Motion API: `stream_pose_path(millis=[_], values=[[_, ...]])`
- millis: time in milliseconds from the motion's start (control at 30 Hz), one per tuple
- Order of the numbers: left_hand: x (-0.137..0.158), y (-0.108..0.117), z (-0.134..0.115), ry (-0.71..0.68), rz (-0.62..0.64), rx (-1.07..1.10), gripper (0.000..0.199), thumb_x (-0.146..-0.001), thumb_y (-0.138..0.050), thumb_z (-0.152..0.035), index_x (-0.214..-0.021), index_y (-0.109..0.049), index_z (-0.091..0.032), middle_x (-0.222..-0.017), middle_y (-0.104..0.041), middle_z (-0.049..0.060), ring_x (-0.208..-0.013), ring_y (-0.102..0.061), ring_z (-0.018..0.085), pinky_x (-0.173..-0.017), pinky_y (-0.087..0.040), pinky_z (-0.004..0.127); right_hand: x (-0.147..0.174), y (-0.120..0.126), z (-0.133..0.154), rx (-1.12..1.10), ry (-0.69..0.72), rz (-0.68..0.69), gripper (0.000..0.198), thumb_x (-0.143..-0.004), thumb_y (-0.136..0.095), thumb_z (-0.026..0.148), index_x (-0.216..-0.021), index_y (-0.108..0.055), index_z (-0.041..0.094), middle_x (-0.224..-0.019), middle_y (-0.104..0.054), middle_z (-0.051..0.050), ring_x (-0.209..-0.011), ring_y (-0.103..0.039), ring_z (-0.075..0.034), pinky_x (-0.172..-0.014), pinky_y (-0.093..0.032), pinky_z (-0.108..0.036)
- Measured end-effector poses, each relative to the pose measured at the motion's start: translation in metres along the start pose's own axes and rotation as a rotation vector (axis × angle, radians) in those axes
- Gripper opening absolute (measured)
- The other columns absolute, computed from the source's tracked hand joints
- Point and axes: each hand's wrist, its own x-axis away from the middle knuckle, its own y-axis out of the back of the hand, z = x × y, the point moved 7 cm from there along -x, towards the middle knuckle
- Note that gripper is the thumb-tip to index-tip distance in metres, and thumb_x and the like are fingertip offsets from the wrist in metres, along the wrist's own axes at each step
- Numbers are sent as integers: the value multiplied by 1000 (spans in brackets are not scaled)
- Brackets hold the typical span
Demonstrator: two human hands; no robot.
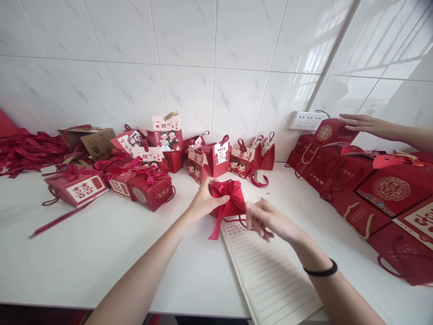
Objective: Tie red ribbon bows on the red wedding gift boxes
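A small red gift box (238,203) with a ribbon bow (227,193) on top sits near the middle of the table. My left hand (208,198) grips it from the left, with the thumb pressed on the bow. One ribbon tail hangs down the near side. My right hand (265,221) is at the box's right edge, slightly blurred, its fingers loosely bent and apart; I see nothing held in it. A red cord handle (241,220) shows between the box and the right hand. Beneath lies an open lined notebook (267,266) with handwriting at its top.
Red ribbon-tied boxes (152,192) and a ribbon heap (30,151) occupy the left. Upright candy boxes (221,158) line the tiled wall. Stacked red boxes (392,189) fill the right, where another person's hand (368,124) touches one. A power strip (307,121) is behind.
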Motion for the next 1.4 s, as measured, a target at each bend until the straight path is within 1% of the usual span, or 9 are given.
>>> stream_pose_path(millis=[100, 200, 333, 433, 600, 867, 1000, 1300, 1400], values=[[0, 0, 1, 22, 25, -20, 52, -63, -72, -34, -104, -43, -21, -98, -58, 3, -98, -56, 23, -89, -42, 39, 2, 31, -5, 160, -80, -165, 63, -78, -41, 72, -58, -52, 14, -37, -42, 2, -30, -36, -6, -29, -23, -17], [0, -1, -1, 30, 42, -10, 50, -63, -72, -34, -101, -42, -21, -95, -58, 2, -95, -57, 22, -87, -43, 38, -3, 26, -9, 251, -106, -120, 49, -82, -49, 58, -57, -46, 16, -46, -49, 1, -36, -42, -6, -32, -26, -17], [0, 0, -3, 22, 44, 12, 50, -62, -72, -35, -99, -42, -22, -90, -58, 0, -91, -58, 20, -84, -44, 35, -7, 14, -7, 214, -49, -94, 36, -80, -54, 43, -57, -44, 17, -52, -52, 1, -46, -50, -9, -36, -35, -17], [0, 0, -3, 26, 47, 14, 50, -62, -72, -36, -99, -43, -22, -91, -58, 0, -91, -58, 20, -82, -44, 34, -6, 12, -6, 176, -40, -64, 38, -80, -53, 47, -60, -51, 16, -56, -56, -1, -49, -51, -9, -38, -39, -18], [1, -1, -3, 14, 61, 23, 49, -62, -72, -37, -98, -42, -22, -90, -58, 0, -90, -58, 20, -82, -45, 34, -3, 14, -15, 159, -170, -57, 57, -81, -48, 62, -63, -61, 10, -54, -61, -7, -41, -51, -9, -38, -40, -19], [2, 1, -4, 39, 51, 14, 49, -64, -72, -37, -101, -42, -22, -91, -58, 0, -92, -58, 20, -85, -44, 35, -6, 6, -12, 8, -123, 19, 36, -79, -58, 44, -68, -65, 11, -60, -65, -6, -47, -57, -10, -41, -43, -17], [1, 0, -4, 44, 62, 20, 49, -63, -72, -37, -99, -42, -22, -90, -59, -1, -89, -59, 19, -84, -45, 34, -3, 2, -14, 73, -166, 124, 34, -79, -57, 42, -67, -65, 10, -57, -64, -5, -43, -54, -8, -40, -42, -16], [0, 0, -1, 47, 61, 22, 52, -64, -72, -36, -104, -43, -21, -93, -61, 1, -87, -61, 20, -82, -46, 36, 6, 7, -16, 168, -202, 187, 31, -78, -55, 40, -66, -66, 13, -59, -66, -5, -44, -54, -9, -43, -43, -18], [0, 0, -1, 53, 64, 23, 52, -64, -72, -36, -105, -43, -22, -94, -62, 2, -88, -62, 20, -83, -47, 37, 10, 9, -21, 208, -223, 265, 32, -78, -56, 41, -66, -66, 14, -56, -64, -4, -43, -53, -9, -43, -42, -19]])
